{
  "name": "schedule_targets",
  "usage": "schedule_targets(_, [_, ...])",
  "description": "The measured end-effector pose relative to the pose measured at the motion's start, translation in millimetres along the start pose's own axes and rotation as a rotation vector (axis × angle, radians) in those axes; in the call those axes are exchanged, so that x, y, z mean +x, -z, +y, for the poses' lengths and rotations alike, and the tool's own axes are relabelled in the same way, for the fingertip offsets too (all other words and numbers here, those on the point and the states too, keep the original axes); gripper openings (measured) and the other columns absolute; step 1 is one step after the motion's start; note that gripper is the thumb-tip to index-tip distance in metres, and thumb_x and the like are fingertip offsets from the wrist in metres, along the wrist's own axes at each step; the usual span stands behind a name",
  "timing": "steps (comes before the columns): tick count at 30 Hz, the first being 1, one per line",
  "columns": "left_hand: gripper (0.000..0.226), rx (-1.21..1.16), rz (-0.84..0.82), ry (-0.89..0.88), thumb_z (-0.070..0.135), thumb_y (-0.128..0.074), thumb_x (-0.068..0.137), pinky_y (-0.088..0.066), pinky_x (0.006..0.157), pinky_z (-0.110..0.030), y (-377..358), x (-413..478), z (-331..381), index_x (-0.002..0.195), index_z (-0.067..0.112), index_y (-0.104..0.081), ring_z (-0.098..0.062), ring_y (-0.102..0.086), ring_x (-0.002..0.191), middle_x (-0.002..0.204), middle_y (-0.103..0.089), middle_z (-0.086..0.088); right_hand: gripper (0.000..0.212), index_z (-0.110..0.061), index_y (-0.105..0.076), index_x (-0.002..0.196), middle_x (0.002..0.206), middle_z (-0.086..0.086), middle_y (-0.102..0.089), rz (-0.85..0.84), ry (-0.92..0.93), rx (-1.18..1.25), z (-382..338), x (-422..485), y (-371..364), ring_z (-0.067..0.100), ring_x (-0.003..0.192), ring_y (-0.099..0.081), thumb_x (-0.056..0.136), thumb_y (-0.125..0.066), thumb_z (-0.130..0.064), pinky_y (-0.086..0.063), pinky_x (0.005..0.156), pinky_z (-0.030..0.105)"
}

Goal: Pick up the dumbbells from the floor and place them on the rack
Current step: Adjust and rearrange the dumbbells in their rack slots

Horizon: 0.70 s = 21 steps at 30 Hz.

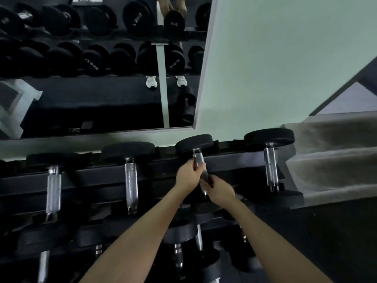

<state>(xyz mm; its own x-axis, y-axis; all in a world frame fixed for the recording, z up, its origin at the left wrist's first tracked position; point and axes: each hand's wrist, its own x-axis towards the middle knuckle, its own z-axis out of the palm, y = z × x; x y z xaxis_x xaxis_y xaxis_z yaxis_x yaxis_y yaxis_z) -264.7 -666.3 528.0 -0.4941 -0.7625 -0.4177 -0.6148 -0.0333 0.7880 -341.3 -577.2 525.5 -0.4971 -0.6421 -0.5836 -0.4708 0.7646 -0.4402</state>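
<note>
**Both hands on the handle as a dumbbell met the top tier**

The dumbbell lay across the top tier of the rack. Its far head sat up against the back rail and its chrome handle ran toward the person. The near head was lost in the dark beneath the wrists, so whether it had settled onto the front rail could not be told. The left hand was curled round the upper part of the handle. The right hand gripped the lower part just below it, fingers wrapped over the bar. Neither grip looked slack.

This appeared to be the final seating of the weight. To do it well, both hands should stay closed until both heads bear on the rails, and the near end should be lowered, not dropped. The handle should finish parallel with its neighbours. The fingers should then slip out sideways, so nothing is pinched between bar and rail.

A second dumbbell rested to the left, a third farther left, and a fourth to the right, each apart from the held one. More weights filled the lower tier. Behind the rack a mirror reflected rows of dumbbells. A pale wall rose beside the mirror, and carpeted steps climbed at the right.
</note>
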Motion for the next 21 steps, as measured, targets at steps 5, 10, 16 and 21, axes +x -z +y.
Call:
schedule_targets(5, [0.032, -0.367, 0.104, 0.215, 0.018, -0.055, 0.092, -0.045, 0.089, -0.033, -29, 18, 9, 0.122, 0.006, -0.051, -0.029, -0.058, 0.111, 0.119, -0.061, -0.014, 0.041, -0.016, -0.060, 0.095, 0.091, 0.004, -0.068, -0.175, 0.032, 0.017, 7, 23, 6, 0.024, 0.084, -0.063, 0.086, -0.052, -0.055, -0.049, 0.074, 0.036])
schedule_targets(10, [0.026, -0.227, 0.177, 0.204, 0.020, -0.057, 0.091, -0.047, 0.082, -0.032, -34, 24, 10, 0.111, 0.003, -0.054, -0.029, -0.060, 0.103, 0.110, -0.064, -0.015, 0.047, -0.012, -0.066, 0.095, 0.092, 0.005, -0.073, -0.215, 0.032, 0.146, 16, 37, 1, 0.025, 0.087, -0.068, 0.083, -0.054, -0.056, -0.049, 0.070, 0.035])
schedule_targets(16, [0.017, -0.086, 0.145, 0.175, 0.020, -0.056, 0.091, -0.042, 0.081, -0.031, -39, 26, 7, 0.101, 0.007, -0.051, -0.031, -0.059, 0.103, 0.109, -0.063, -0.017, 0.045, -0.012, -0.065, 0.101, 0.101, 0.007, -0.072, -0.160, -0.019, 0.136, 19, 35, -13, 0.028, 0.094, -0.067, 0.086, -0.051, -0.052, -0.045, 0.071, 0.031])
schedule_targets(21, [0.028, -0.087, 0.107, 0.170, 0.019, -0.054, 0.092, -0.042, 0.083, -0.029, -40, 24, 7, 0.115, 0.003, -0.052, -0.029, -0.058, 0.105, 0.113, -0.062, -0.014, 0.041, -0.013, -0.063, 0.104, 0.105, 0.008, -0.070, -0.119, -0.027, 0.134, 19, 32, -15, 0.030, 0.100, -0.065, 0.087, -0.050, -0.048, -0.041, 0.071, 0.029])
